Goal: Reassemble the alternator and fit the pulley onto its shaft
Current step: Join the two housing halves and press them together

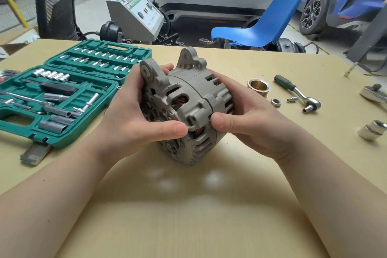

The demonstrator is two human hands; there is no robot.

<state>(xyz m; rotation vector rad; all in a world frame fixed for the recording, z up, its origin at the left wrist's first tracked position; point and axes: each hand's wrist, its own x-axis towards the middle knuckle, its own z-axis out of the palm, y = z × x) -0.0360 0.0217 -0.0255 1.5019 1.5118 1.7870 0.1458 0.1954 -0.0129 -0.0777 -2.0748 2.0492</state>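
The grey alternator [184, 98] is held on its side just above the table's middle, its two housing halves closed together with copper windings showing through the slots. My left hand [134, 119] grips the left housing half, thumb across the front. My right hand [247, 119] grips the right half, thumb pressed near the seam. The brass-coloured pulley [258, 87] stands on the table to the right, apart from the alternator. A nut [275, 102] lies beside it. The shaft end is hidden by my right hand.
An open green socket set case [62, 98] fills the table's left. A green-handled ratchet [297, 92], a small bit [292, 99], a large socket [372, 130] and another ratchet [374, 95] lie at the right. A blue chair [261, 27] stands behind the table.
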